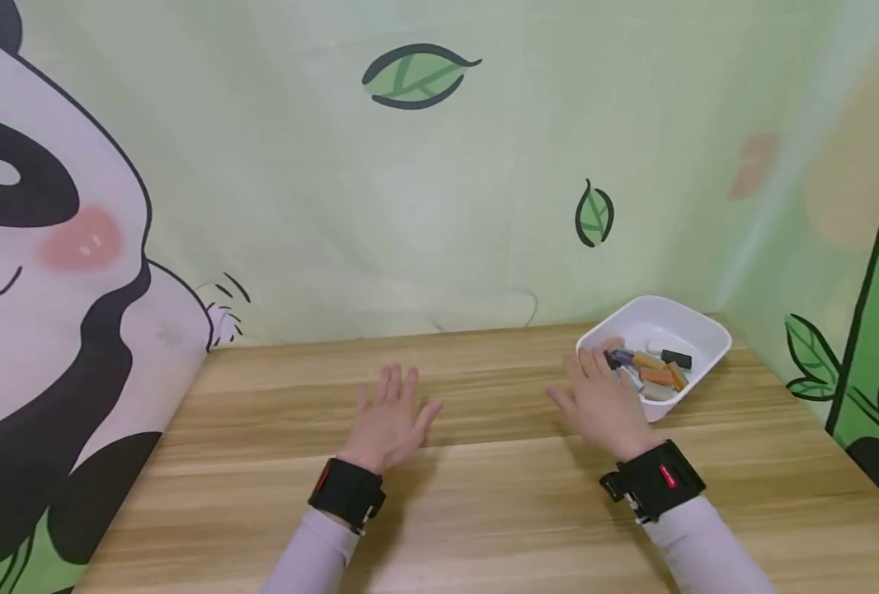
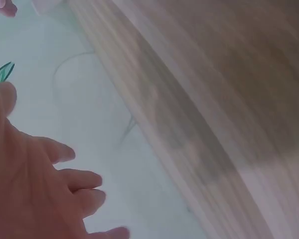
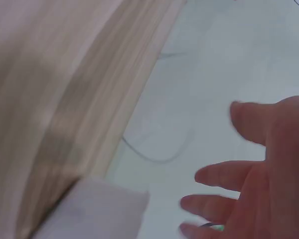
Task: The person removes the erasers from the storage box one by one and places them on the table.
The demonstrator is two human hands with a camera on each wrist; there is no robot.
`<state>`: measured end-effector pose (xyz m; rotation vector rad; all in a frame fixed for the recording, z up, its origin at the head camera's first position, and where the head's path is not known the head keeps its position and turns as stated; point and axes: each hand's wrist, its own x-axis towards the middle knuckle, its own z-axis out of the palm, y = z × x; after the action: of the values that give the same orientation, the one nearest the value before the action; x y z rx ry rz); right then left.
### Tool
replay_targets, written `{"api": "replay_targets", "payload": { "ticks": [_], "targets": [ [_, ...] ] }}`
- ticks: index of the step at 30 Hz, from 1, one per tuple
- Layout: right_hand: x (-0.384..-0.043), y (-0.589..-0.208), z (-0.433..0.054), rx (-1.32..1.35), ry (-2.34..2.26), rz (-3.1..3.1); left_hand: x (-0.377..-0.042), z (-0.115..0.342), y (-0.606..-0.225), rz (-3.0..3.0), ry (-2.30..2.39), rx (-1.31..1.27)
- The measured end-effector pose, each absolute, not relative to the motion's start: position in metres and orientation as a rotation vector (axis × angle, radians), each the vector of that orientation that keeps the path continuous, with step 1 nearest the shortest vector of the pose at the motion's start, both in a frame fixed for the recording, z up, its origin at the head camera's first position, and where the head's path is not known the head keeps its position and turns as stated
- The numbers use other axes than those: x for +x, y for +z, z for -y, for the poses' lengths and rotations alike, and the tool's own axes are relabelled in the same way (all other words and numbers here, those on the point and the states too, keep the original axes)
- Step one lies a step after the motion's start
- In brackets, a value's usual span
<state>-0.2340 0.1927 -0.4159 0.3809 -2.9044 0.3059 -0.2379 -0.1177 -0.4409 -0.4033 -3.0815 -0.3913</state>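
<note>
Fingers spread, my left hand (image 1: pixel 386 425) hovers palm down above the wooden table, holding nothing. My right hand (image 1: pixel 604 404) is likewise spread and holds nothing; in the head view it overlaps the near left side of a white plastic basin (image 1: pixel 695 375). Inside the basin lie several small short pieces, among them an orange one (image 1: pixel 656 377) and a black-and-white one (image 1: pixel 675 359); their kind is too small to tell. The left wrist view shows the left hand (image 2: pixel 35 184) apart from the table. In the right wrist view the right hand (image 3: pixel 254 184) is near the basin's side (image 3: pixel 97 211).
The wooden table (image 1: pixel 484 503) reaches back to a pale green cloth backdrop (image 1: pixel 298 206). A panda (image 1: pixel 113 346) is printed on it at the left, and leaves and a green stalk at the right. Both wrists wear black straps (image 1: pixel 346 492).
</note>
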Motion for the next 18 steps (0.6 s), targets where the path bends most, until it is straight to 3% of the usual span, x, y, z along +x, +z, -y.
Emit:
{"api": "replay_targets", "payload": {
  "ticks": [11, 18],
  "targets": [
    [-0.249, -0.390, -0.257, 0.151, 0.174, 2.892, -0.266, 0.063, -0.431, 3.173, -0.398, -0.547],
    [-0.255, -0.402, -0.313, 0.051, -0.013, 2.912, -0.286, 0.010, -0.412, 3.179, -0.179, -0.637]
  ]
}}
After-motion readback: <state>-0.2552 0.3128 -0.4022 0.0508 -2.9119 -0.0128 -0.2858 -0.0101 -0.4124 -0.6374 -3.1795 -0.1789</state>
